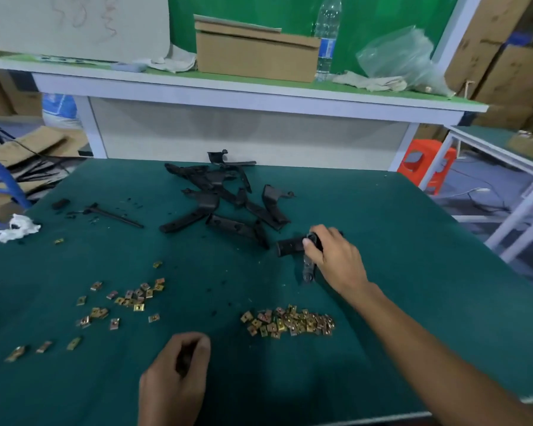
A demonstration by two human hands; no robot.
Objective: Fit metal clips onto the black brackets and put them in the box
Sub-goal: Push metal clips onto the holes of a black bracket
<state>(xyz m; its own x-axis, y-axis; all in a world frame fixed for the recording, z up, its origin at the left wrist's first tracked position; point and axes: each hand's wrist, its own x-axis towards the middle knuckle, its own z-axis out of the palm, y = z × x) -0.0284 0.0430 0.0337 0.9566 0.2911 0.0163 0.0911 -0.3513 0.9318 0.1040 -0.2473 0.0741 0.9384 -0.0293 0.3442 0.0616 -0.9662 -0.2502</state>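
Right hand (333, 256) gripped a black plastic bracket (290, 246) on the green desk (413, 241), just beyond the heap of brass-coloured metal clips (290, 322). Left hand (176, 373) curled, contents unclear. Best: seat one clip squarely, bracket steadied between both hands.

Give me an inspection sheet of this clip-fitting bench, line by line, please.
Surface: dark green mat-covered table, black crumbs scattered.
Job's things: heap of black plastic brackets; gold-coloured metal clips piled and strewn left; brown cardboard box on rear shelf.
Clutter: crumpled white tissue, thin black rod, clear water bottle.
Grippers: right hand grips one bracket; left hand curled, contents unclear.
Cables: dark cables on floor left.
Surroundings: orange plastic stool, stacked cartons.
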